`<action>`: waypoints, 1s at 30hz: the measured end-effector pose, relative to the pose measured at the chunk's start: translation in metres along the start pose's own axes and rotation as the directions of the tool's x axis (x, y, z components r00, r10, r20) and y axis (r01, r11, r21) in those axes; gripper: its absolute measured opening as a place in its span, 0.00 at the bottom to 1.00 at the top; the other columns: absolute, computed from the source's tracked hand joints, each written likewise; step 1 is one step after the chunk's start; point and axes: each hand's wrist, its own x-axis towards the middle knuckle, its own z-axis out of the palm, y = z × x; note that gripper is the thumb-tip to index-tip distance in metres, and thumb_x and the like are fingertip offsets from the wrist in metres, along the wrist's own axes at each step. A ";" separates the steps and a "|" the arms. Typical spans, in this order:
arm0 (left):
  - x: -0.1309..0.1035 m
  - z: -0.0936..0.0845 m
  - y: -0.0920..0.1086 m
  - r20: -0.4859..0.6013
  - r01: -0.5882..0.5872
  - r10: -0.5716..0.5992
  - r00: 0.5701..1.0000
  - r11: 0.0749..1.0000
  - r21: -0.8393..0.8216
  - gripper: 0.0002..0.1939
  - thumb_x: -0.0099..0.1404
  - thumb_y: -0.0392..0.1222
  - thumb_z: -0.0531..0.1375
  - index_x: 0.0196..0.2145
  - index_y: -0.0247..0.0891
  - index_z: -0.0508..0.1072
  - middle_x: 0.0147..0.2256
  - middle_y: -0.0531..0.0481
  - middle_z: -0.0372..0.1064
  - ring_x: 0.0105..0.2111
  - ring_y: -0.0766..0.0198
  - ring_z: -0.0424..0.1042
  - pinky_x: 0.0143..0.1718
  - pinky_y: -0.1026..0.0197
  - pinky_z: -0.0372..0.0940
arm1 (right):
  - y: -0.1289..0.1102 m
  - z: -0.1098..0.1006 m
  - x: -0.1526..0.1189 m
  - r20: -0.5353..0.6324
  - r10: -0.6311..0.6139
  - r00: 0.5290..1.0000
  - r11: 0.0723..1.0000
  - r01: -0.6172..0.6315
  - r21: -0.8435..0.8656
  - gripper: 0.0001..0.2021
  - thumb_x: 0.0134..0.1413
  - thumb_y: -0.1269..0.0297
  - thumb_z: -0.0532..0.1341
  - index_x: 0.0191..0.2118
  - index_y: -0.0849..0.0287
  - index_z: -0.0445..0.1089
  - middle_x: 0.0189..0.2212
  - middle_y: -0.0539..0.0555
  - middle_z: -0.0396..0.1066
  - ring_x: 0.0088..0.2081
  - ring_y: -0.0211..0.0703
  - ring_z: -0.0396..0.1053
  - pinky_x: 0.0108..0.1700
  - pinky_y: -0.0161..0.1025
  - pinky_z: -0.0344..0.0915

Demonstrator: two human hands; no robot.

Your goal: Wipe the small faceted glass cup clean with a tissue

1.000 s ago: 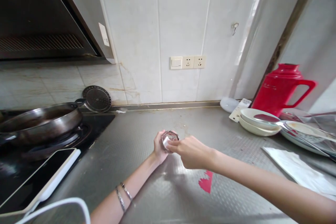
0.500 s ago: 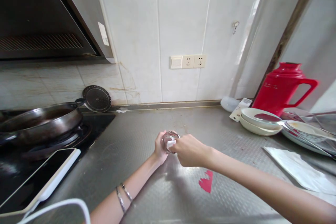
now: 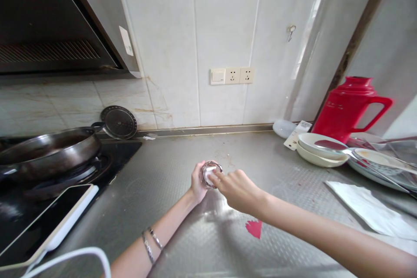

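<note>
A round clear glass point(image 3: 211, 174) with a shiny rim is held near the middle of the metal counter. My left hand point(image 3: 198, 182) wraps round its left side. My right hand point(image 3: 236, 187) is closed, with its fingertips at the glass opening on a small white piece point(image 3: 210, 172), which looks like tissue or paper. Part of that white piece is hidden by the fingers. A jagged red scrap point(image 3: 254, 228) lies on the counter below my right forearm.
At the left, a steel pan point(image 3: 48, 152) sits on the stove, with a phone point(image 3: 48, 226) in front. A red thermos point(image 3: 348, 108), stacked bowls point(image 3: 321, 150) and a white cloth or tissue point(image 3: 371, 208) are at the right.
My right hand's fingertips have gone further into the glass, and the white piece sits lower inside it. My right wrist has shifted slightly down and right. My left hand still holds the glass.
</note>
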 end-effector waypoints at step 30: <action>0.003 0.000 -0.001 -0.007 0.083 -0.083 0.997 0.996 0.020 0.22 0.57 0.56 0.53 0.32 0.32 0.73 0.25 0.43 0.73 0.21 0.59 0.69 0.23 0.61 0.59 | 0.035 0.020 -0.008 -0.037 0.464 0.885 0.193 -0.061 0.979 0.14 0.56 0.58 0.57 0.32 0.64 0.74 0.25 0.53 0.73 0.25 0.36 0.69 0.23 0.30 0.64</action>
